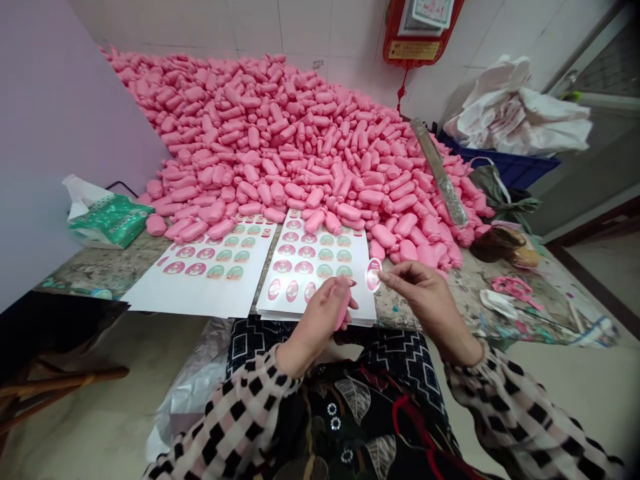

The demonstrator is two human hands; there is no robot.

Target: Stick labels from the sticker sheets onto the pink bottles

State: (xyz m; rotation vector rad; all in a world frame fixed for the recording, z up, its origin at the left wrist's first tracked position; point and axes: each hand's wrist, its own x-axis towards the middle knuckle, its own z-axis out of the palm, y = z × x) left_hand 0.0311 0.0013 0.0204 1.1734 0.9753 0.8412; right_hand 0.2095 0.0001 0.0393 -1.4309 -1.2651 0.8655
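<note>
Checkered sleeves [225,413] — left hand [315,327] curled around a pink plastic bottle [343,307], right hand [425,300] pinching a glossy oval sticker [373,275]

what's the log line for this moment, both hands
left hand: holds pink plastic bottle | right hand: pinches oval sticker | nearby: sticker sheet, heap of pink bottles

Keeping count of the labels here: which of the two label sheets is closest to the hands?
The right-hand sheet: the left hand overlaps its lower part in view, while the other sheet lies farther left, clear of both hands.
</note>
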